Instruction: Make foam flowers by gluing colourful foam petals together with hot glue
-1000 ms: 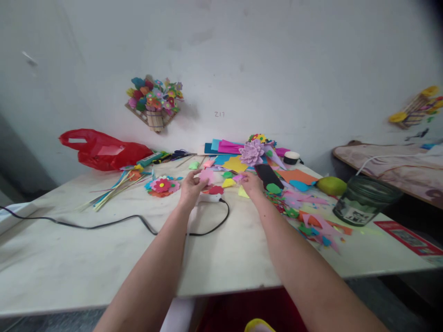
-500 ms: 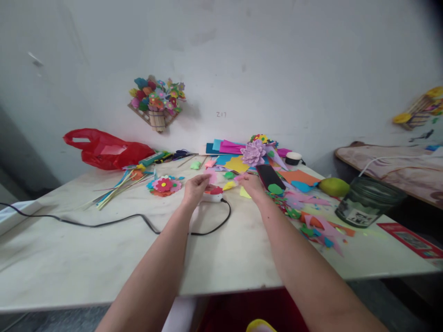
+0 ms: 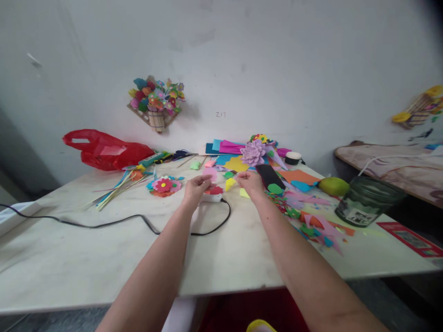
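Observation:
My left hand (image 3: pixel 195 188) is closed at the fingertips on a thin pink piece (image 3: pixel 209 173), beside a red flower-shaped piece (image 3: pixel 216 190) on a white corded device (image 3: pixel 212 198). Across from it, my right hand (image 3: pixel 250 183) has its fingers pinched together; what is between them is too small to make out. A yellow piece (image 3: pixel 230 184) shows just left of the right fingertips, and whether they touch is unclear. Behind it lies a green piece (image 3: pixel 228 175). A layered pink and red flower (image 3: pixel 164 185) rests left of my left hand.
A black phone (image 3: pixel 270 177) and colourful scraps (image 3: pixel 313 221) lie to the right, near a green mango (image 3: pixel 333 186) and a dark translucent bin (image 3: pixel 367 203). A red bag (image 3: pixel 107 152) sits back left. A black cable (image 3: pixel 100 226) crosses the table (image 3: pixel 104 263).
The yellow piece now looks more upright and wider. The pink seen at my right fingertips before hardly shows now. Both hands have stayed almost where they were.

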`<action>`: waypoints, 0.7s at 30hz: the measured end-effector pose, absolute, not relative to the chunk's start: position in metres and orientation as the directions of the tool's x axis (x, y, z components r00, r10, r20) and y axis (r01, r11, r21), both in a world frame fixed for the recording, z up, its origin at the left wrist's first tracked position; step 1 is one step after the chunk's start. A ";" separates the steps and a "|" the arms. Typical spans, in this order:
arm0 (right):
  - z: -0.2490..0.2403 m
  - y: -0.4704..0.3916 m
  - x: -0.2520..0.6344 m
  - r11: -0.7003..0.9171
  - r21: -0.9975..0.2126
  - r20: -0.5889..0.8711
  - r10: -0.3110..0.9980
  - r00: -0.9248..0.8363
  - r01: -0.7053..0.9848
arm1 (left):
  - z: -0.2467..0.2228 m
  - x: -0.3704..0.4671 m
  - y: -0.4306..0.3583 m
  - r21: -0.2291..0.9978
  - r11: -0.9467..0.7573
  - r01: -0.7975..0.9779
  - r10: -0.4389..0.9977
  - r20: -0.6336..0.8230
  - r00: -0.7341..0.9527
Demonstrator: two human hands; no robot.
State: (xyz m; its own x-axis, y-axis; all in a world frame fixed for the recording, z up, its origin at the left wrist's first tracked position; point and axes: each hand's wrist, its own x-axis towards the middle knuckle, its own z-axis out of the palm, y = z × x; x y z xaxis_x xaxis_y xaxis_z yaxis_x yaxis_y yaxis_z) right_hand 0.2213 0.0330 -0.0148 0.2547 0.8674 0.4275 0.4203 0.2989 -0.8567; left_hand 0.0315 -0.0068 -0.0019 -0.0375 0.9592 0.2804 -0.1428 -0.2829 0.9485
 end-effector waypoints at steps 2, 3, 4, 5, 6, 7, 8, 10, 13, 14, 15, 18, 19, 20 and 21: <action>-0.013 0.032 0.220 0.318 -0.926 0.367 0.885 0.285 0.204 | -0.002 0.032 -0.007 0.947 -0.283 -0.153 0.959 0.281 -0.035; -0.011 0.031 0.219 0.327 -0.940 0.342 0.893 0.293 0.103 | -0.002 0.032 -0.006 0.948 -0.281 -0.150 0.960 0.278 -0.037; -0.008 0.029 0.218 0.342 -0.939 0.333 0.896 0.293 0.021 | -0.002 0.032 -0.006 0.950 -0.279 -0.141 0.960 0.277 -0.038; -0.006 0.027 0.217 0.360 -0.932 0.333 0.897 0.292 -0.042 | -0.003 0.032 -0.006 0.952 -0.278 -0.129 0.960 0.276 -0.038; -0.003 0.025 0.216 0.378 -0.921 0.338 0.895 0.290 -0.093 | -0.003 0.032 -0.005 0.954 -0.278 -0.116 0.960 0.276 -0.035; -0.001 0.023 0.214 0.394 -0.909 0.344 0.894 0.288 -0.136 | -0.003 0.032 -0.005 0.955 -0.279 -0.104 0.960 0.278 -0.028; 0.002 0.021 0.213 0.407 -0.896 0.352 0.894 0.279 -0.175 | -0.003 0.032 -0.005 0.954 -0.281 -0.101 0.960 0.281 -0.020; 0.006 0.017 0.210 0.422 -0.873 0.366 0.898 0.244 -0.244 | -0.003 0.032 -0.005 0.951 -0.280 -0.132 0.959 0.282 -0.003; 0.010 0.010 0.204 0.405 -0.862 0.368 0.913 0.174 -0.305 | -0.003 0.033 -0.005 0.932 -0.259 -0.255 0.959 0.280 0.050; 0.010 0.008 0.202 0.396 -0.864 0.367 0.918 0.151 -0.311 | -0.003 0.034 -0.005 0.921 -0.245 -0.302 0.958 0.277 0.068; 0.011 0.006 0.199 0.389 -0.868 0.367 0.921 0.127 -0.310 | -0.004 0.035 -0.004 0.910 -0.229 -0.345 0.960 0.271 0.077; 0.009 0.001 0.191 0.384 -0.878 0.384 0.922 0.061 -0.287 | -0.005 0.036 -0.003 0.884 -0.189 -0.429 0.969 0.239 0.066; 0.009 0.000 0.189 0.387 -0.879 0.391 0.919 0.044 -0.278 | -0.005 0.036 -0.003 0.878 -0.179 -0.444 0.971 0.229 0.061; 0.008 -0.002 0.187 0.390 -0.880 0.398 0.917 0.030 -0.271 | -0.005 0.037 -0.003 0.872 -0.173 -0.458 0.973 0.224 0.059; 0.008 -0.003 0.186 0.394 -0.880 0.404 0.915 0.019 -0.267 | -0.004 0.037 -0.003 0.865 -0.167 -0.473 0.973 0.221 0.061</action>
State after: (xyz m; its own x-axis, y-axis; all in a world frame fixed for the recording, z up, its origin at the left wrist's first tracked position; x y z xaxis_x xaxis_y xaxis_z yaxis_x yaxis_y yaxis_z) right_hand 0.1856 -0.0026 0.0078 0.0193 0.9146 0.4038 -0.2669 0.3939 -0.8795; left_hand 0.0366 -0.0028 -0.0044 0.0606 0.9733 0.2215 -0.4727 -0.1675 0.8651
